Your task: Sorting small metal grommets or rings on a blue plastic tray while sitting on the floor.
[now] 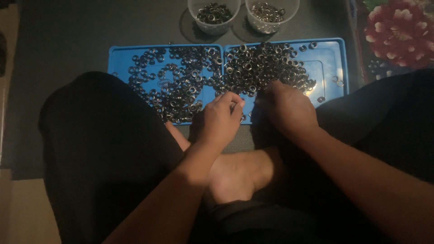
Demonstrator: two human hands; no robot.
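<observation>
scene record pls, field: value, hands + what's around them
view: head camera, looking down, dim light
posture: person seated on the floor, legs crossed, bare foot below the hands
left hand: fingers curled at near edge of blue trays, seems to pinch a small ring; grip unclear
right hand: fingertips down among the rings
blue trays: two, side by side, on a dark mat
metal rings: spread across both trays
clear tubs: two beyond the trays, each holding rings
flowered cloth: top right

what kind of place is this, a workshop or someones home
Probably a home floor used for piecework: the person sits cross-legged on a dark mat, two blue trays of small metal rings lie on it, and a flowered cloth lies beside.
</observation>
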